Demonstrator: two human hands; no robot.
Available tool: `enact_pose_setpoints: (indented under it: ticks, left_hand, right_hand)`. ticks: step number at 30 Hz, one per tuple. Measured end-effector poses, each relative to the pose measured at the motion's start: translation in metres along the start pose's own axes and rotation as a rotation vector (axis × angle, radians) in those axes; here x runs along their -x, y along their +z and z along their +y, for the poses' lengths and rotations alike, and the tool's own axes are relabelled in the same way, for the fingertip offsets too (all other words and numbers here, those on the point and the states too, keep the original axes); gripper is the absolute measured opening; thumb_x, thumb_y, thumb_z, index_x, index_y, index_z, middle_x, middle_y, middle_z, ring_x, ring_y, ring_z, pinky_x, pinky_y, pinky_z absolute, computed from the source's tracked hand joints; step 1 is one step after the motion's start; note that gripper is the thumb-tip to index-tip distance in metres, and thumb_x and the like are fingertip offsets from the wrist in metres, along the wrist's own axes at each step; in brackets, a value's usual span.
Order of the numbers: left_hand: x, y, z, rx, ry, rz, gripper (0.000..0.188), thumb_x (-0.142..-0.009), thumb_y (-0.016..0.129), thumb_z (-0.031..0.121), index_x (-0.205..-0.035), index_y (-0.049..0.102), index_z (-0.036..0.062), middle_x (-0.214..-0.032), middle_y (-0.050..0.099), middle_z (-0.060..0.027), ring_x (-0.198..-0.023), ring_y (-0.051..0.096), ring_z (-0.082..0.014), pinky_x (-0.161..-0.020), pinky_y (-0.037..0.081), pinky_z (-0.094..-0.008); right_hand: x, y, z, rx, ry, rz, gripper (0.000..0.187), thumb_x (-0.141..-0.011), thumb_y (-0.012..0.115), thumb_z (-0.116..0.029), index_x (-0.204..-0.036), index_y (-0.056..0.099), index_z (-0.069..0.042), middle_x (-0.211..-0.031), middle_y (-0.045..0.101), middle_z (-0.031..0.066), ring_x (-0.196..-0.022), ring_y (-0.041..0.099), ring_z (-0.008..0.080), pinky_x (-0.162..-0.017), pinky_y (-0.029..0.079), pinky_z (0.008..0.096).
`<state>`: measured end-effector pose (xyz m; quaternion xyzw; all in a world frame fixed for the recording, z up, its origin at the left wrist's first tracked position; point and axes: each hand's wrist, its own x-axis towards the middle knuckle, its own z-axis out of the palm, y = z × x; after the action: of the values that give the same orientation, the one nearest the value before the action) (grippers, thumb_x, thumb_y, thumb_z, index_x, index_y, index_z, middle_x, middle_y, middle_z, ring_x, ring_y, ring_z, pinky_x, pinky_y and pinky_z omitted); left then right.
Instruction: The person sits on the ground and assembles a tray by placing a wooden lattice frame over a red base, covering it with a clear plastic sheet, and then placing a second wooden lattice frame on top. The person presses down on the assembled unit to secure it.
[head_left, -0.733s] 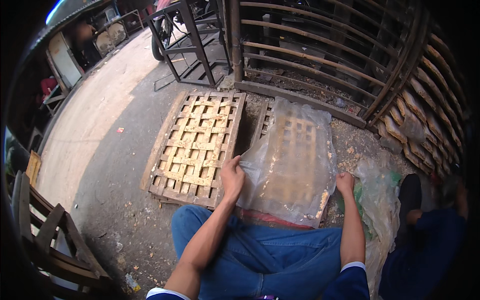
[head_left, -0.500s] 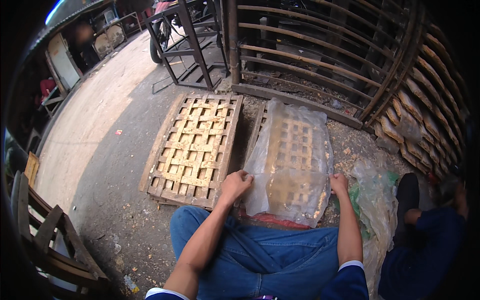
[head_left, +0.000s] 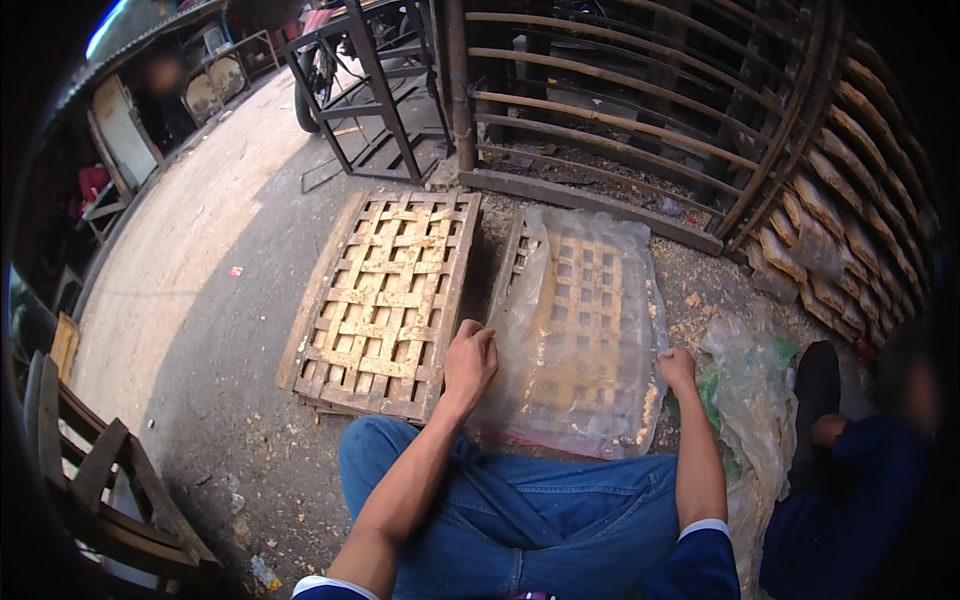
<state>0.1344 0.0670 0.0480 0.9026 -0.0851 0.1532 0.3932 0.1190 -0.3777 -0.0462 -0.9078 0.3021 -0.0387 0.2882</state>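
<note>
A clear plastic sheet (head_left: 590, 330) with yellowish crumbs on it lies over a woven slatted tray (head_left: 509, 262), whose lattice shows through. My left hand (head_left: 469, 368) pinches the sheet's left edge, fingers closed. At the right edge, my right hand (head_left: 677, 370) grips the sheet between thumb and fingers. Left of it stands a stack of wooden-framed trays, its top one a woven bamboo lattice (head_left: 390, 295) smeared with pale residue. Something red shows faintly under the sheet's near edge, by my crossed, jeans-clad legs.
Crumpled clear and green plastic (head_left: 750, 400) lies at the right, beside a seated person's dark-clad leg (head_left: 815, 400). Beyond the trays runs a bamboo-railed rack (head_left: 610, 95). Stacked pale slabs (head_left: 815, 220) lean at the far right. A wooden frame (head_left: 120, 480) stands at the lower left.
My left hand has moved slightly away from me along the left edge. The sheet's near part now lies flatter, and its far edge has come a little nearer.
</note>
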Motion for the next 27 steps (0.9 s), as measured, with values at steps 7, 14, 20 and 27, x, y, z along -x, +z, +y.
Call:
enact_pose_setpoints:
  ticks: [7, 14, 20, 27]
  left_hand:
    - [0.002, -0.005, 0.006, -0.142, 0.132, 0.116, 0.029, -0.083, 0.060, 0.000, -0.111, 0.065, -0.0058, -0.116, 0.058, -0.0207, -0.092, 0.065, -0.0419, -0.077, 0.055, -0.0466]
    - [0.021, 0.017, -0.022, -0.429, -0.250, -0.421, 0.045, -0.081, 0.069, 0.023, -0.106, 0.058, -0.0124, -0.121, 0.050, -0.0274, -0.089, 0.066, -0.0438, -0.078, 0.058, -0.0496]
    - [0.022, 0.024, -0.014, -0.518, -0.089, -0.368, 0.058, -0.079, 0.073, 0.033, -0.124, 0.057, 0.0017, -0.144, 0.039, -0.0249, -0.119, 0.050, -0.0412, -0.079, 0.058, -0.0491]
    - [0.034, 0.037, -0.019, -0.586, 0.131, -0.433, 0.067, -0.085, 0.066, 0.044, -0.139, 0.052, 0.0070, -0.156, 0.033, -0.0190, -0.132, 0.044, -0.0407, -0.101, 0.045, -0.0553]
  right_hand:
    - [0.014, -0.003, -0.021, 0.031, -0.062, -0.045, 0.020, -0.087, 0.066, -0.021, -0.098, 0.073, -0.005, -0.099, 0.073, 0.0170, -0.097, 0.069, 0.0344, -0.086, 0.053, 0.0422]
    - [0.020, -0.006, -0.038, 0.079, -0.092, 0.002, 0.030, -0.090, 0.065, -0.019, -0.118, 0.064, -0.007, -0.101, 0.073, 0.0157, -0.099, 0.069, 0.0334, -0.088, 0.052, 0.0425]
    - [0.011, -0.018, -0.019, 0.017, -0.194, 0.207, 0.039, -0.089, 0.067, -0.018, -0.125, 0.059, -0.002, -0.115, 0.066, 0.0171, -0.106, 0.063, 0.0343, -0.096, 0.048, 0.0419]
    - [0.050, -0.012, -0.080, 0.189, -0.737, -0.051, 0.060, -0.095, 0.061, -0.031, -0.148, 0.044, -0.009, -0.153, 0.040, 0.0184, -0.139, 0.039, 0.0368, -0.115, 0.033, 0.0478]
